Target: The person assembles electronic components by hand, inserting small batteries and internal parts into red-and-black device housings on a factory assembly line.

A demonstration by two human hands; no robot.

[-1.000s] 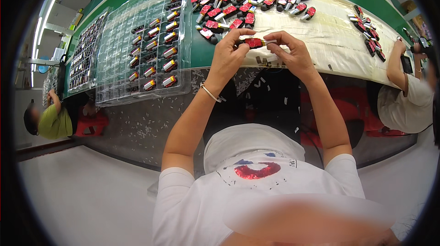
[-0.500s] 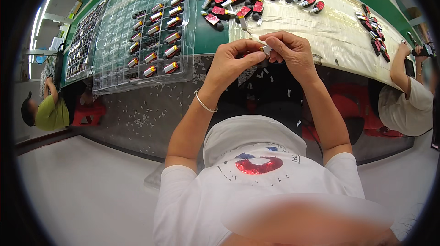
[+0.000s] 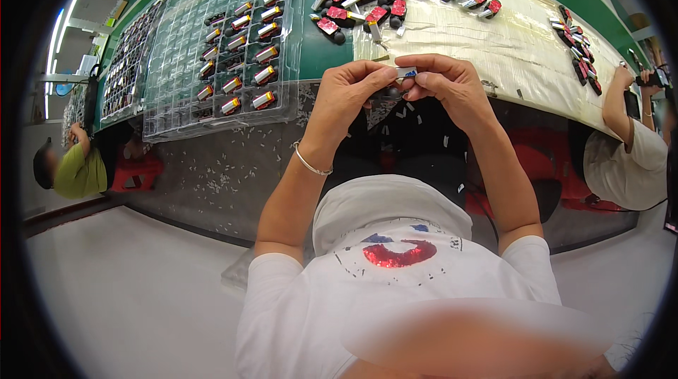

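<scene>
My left hand [image 3: 353,89] and my right hand [image 3: 452,86] meet just over the table's front edge. Between their fingertips is a small black device [image 3: 387,93] with a rounded end, largely covered by the fingers. A small silver-white block [image 3: 405,72] with a bit of blue shows above it, pinched from both sides. Both hands are closed, thumbs against forefingers. Beyond them lies a heap of black devices [image 3: 342,14] with red faces, many with a silver block beside them.
A clear compartment tray [image 3: 169,75] at the left holds rows of silver-and-yellow blocks on black parts. A fuller tray [image 3: 131,61] stands farther left. The cream mat [image 3: 452,47] bears another group of devices [image 3: 580,54] at right. People sit at both sides; white scraps litter the floor.
My fingers have shifted their grip: the right thumb has come down, and the silver-white block now shows more fully between the hands. The heap and trays look the same.
</scene>
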